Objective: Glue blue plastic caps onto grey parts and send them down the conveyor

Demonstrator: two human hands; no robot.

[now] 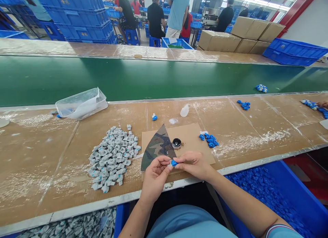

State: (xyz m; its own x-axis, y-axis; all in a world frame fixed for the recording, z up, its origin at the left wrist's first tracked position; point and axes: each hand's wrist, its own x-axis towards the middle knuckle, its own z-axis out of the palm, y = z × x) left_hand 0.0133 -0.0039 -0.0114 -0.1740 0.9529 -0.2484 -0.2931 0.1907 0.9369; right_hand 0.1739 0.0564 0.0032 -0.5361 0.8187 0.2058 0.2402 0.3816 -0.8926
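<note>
Green belt (153,75) beyond the table (222,123). Left hand (154,176) and right hand (196,165) together, fingertips pinching one small blue part (174,163), long axis roughly left-right. Grey pile (112,156) left, blue cluster (211,141) far right of it.

Your fingertips partly cover the small blue piece (174,163). The bottom edge cuts off your forearms and the bins (289,183) below the tabletop (107,200); a neighbor's hand (323,104) is cropped at right.
</note>
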